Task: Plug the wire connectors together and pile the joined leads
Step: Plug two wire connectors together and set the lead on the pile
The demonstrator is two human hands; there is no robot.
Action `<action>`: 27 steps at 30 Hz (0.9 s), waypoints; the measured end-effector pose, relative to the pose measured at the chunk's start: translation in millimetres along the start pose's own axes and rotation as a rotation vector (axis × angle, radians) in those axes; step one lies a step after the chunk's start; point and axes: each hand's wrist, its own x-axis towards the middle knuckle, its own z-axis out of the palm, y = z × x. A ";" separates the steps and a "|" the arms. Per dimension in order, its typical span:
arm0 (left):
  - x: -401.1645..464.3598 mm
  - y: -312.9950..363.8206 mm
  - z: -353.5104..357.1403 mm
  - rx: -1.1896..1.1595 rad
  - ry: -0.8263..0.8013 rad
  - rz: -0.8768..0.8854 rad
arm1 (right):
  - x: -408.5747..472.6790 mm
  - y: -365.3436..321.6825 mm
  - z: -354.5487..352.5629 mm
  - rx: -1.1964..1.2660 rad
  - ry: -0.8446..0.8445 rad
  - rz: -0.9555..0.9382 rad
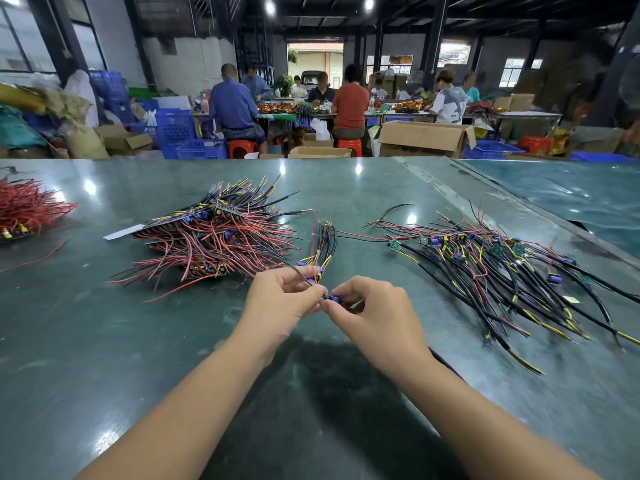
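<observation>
My left hand (278, 301) pinches a small bunch of black and yellow leads (325, 245) that arches up and away from it. My right hand (372, 311) pinches a purple connector (333, 298) just right of my left fingertips. Both hands meet at that connector above the green table (311, 393). A heap of red, black and yellow leads with circuit boards (216, 237) lies to the left behind my hands. A spread of black and yellow leads with purple connectors (502, 268) lies to the right.
A bundle of red wires (24, 209) lies at the table's far left edge. A single red lead (360, 237) runs between the two piles. Beyond the table, people sit at benches among cardboard boxes (422, 138) and blue crates (183, 133).
</observation>
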 end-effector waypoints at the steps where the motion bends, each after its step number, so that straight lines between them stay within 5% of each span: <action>1: 0.0 -0.2 1.0 -0.002 0.001 -0.001 | -0.6 -0.7 0.5 -0.034 0.008 -0.003; 5: 0.3 -1.6 1.8 -0.015 0.003 0.018 | -0.6 -1.8 0.9 -0.047 0.034 -0.015; 12: 4.7 1.8 0.8 -0.294 -0.014 -0.056 | 5.5 -2.1 -10.2 0.474 -0.026 0.115; 18: -0.1 -3.4 3.1 -0.050 -0.134 0.054 | 3.4 -1.0 -9.4 0.460 -0.090 0.088; 27: 12.6 8.8 -7.3 -0.479 0.157 -0.072 | 6.6 -1.4 -11.5 0.480 -0.095 0.056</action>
